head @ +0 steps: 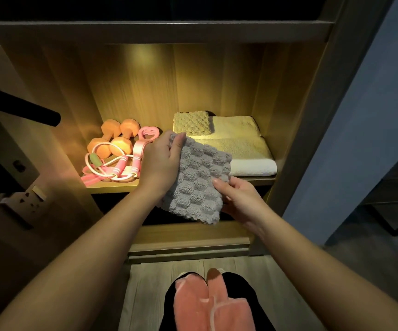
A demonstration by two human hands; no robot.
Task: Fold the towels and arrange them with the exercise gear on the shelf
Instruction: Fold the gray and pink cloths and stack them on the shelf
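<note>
Both hands hold a folded grey waffle-textured towel (199,182) just in front of the lit shelf (112,187). My left hand (161,161) pinches its upper left corner; my right hand (238,199) grips its lower right edge. On the shelf's right side lies a folded white towel (248,151) with a small textured cloth (192,123) on top at the back. On the left sit two orange dumbbells (114,139), a pink skipping rope (112,168) and a pink heart-shaped handle (148,134).
A pink towel (205,304) lies over my lap below. A black bar (26,108) juts in from the left, with a wall socket (28,199) under it. The cabinet's side panel (312,115) stands to the right, and a lower shelf edge (188,237) runs underneath.
</note>
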